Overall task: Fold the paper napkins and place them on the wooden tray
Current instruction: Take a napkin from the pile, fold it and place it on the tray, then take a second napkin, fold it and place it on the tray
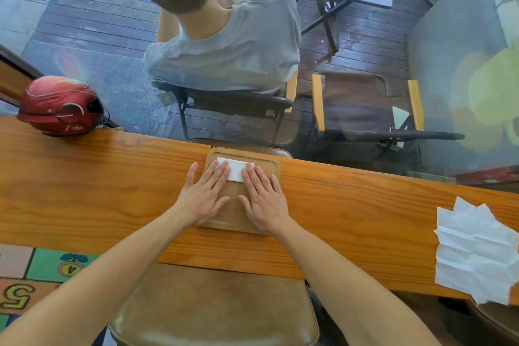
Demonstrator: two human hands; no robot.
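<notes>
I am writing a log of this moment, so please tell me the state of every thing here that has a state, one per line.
Folded napkin: folded, lying flat on the tray.
Wooden tray: flat on the counter, holding one napkin.
Left hand: open, palm down, fingers on the napkin.
Right hand: open, palm down, fingers on the napkin.
Unfolded napkins: spread open, creased, on the counter's right end.
Red helmet: resting on the counter's left end.
</notes>
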